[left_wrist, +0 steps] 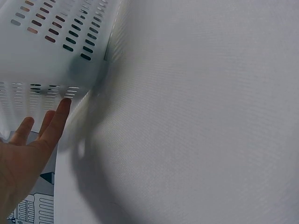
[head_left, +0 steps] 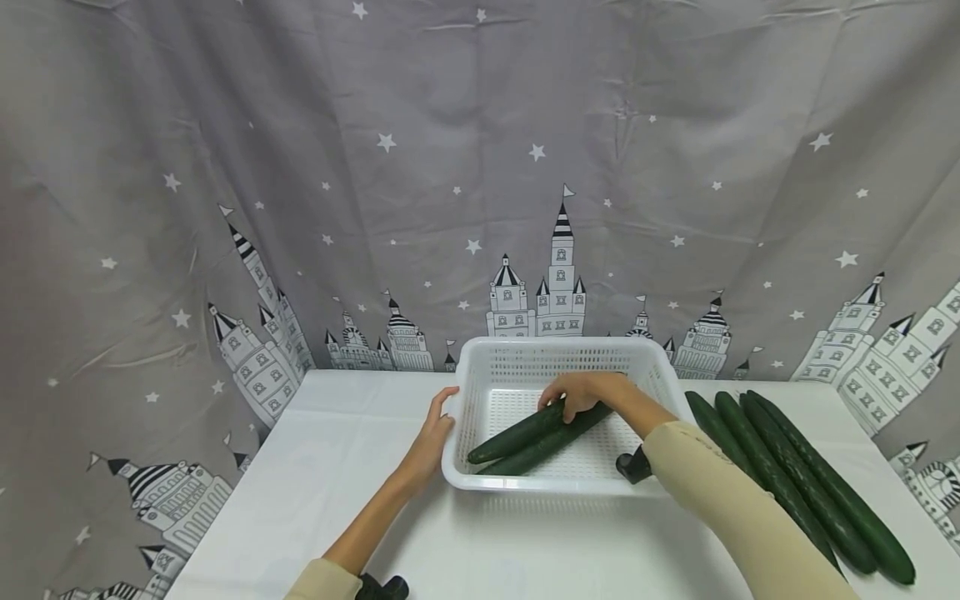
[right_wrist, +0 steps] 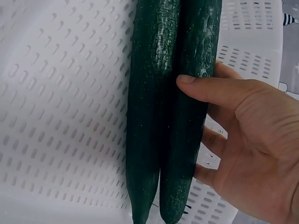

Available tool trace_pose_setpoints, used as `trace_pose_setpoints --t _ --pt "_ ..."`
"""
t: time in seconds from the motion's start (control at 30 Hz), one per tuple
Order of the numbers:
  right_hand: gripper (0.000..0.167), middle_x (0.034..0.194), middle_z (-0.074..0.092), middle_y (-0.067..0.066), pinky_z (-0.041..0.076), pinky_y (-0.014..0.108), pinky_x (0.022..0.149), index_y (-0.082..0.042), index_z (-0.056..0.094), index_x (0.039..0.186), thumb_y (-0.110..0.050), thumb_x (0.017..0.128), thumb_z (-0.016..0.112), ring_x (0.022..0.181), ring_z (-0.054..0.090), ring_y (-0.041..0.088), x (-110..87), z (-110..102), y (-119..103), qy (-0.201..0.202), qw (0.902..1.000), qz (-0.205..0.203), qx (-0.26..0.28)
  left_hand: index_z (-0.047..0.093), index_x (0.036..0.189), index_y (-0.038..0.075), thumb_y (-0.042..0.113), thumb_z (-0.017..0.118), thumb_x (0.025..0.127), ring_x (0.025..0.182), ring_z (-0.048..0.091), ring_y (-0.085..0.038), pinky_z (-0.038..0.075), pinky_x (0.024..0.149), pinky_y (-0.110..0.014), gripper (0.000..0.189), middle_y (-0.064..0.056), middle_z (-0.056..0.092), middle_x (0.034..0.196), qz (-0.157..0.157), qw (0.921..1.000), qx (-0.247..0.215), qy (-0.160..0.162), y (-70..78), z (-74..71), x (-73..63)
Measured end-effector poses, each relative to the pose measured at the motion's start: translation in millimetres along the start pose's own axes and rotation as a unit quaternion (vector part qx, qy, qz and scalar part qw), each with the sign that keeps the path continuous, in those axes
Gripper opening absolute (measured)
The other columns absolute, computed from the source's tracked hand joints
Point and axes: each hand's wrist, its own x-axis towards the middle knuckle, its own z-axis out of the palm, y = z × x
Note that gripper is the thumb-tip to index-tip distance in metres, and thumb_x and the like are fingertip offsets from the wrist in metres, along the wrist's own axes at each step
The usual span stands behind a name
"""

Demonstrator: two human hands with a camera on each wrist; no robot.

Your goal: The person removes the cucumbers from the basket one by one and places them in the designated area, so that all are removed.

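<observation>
Two long dark green cucumbers lie side by side, slanting across the inside of a white perforated plastic basket (head_left: pixel 517 485). My right hand (head_left: pixel 581 392) reaches into the basket and grips the farther cucumber (head_left: pixel 517 436). In the right wrist view the thumb presses on top of that cucumber (right_wrist: pixel 194 121), with the fingers round its far side. Along it lies the other cucumber (right_wrist: pixel 147 107). At the basket's left end, my left hand (head_left: pixel 437 433) has its fingers extended against the outside. The left wrist view shows these fingertips (left_wrist: pixel 66 103) at the slotted wall.
To the right of the basket, several more cucumbers (head_left: pixel 817 492) lie together on the white table (head_left: pixel 315 467), pointing toward the front right. A grey curtain (head_left: pixel 420 208) printed with castles and stars hangs behind the table.
</observation>
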Motion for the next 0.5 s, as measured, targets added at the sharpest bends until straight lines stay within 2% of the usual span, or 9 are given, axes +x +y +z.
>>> trace_pose_setpoints --t 0.2,0.37,0.5 --pt "0.047 0.125 0.059 0.007 0.041 0.040 0.101 -0.013 0.064 0.132 0.003 0.089 0.069 0.118 0.053 0.023 -10.2 -5 1 -0.001 0.9998 -0.018 0.009 0.023 0.153 0.024 0.019 0.028 0.102 0.131 0.042 -0.039 0.037 0.102 -0.056 0.052 -0.015 0.026 0.159 -0.003 1.0000 -0.004 0.005 -0.5 0.4 1.8" --pt "0.046 0.126 0.058 0.009 0.040 0.042 0.102 -0.011 0.063 0.133 0.001 0.089 0.070 0.119 0.052 0.025 -22.1 -9 1 0.006 0.9993 -0.036 0.007 0.024 0.153 0.021 0.018 0.029 0.102 0.130 0.041 -0.036 0.034 0.104 -0.053 0.052 -0.016 0.027 0.158 0.003 0.9999 -0.007 0.007 -2.1 -0.4 2.5" --pt "0.046 0.132 0.055 0.013 0.039 0.045 0.104 -0.007 0.059 0.137 -0.002 0.092 0.067 0.124 0.050 0.029 -33.7 -11 4 0.009 0.9982 -0.057 0.014 0.024 0.153 0.020 0.017 0.029 0.102 0.130 0.042 -0.036 0.035 0.103 -0.053 0.052 -0.017 0.028 0.158 0.005 0.9999 -0.009 0.007 -2.0 0.0 1.9"
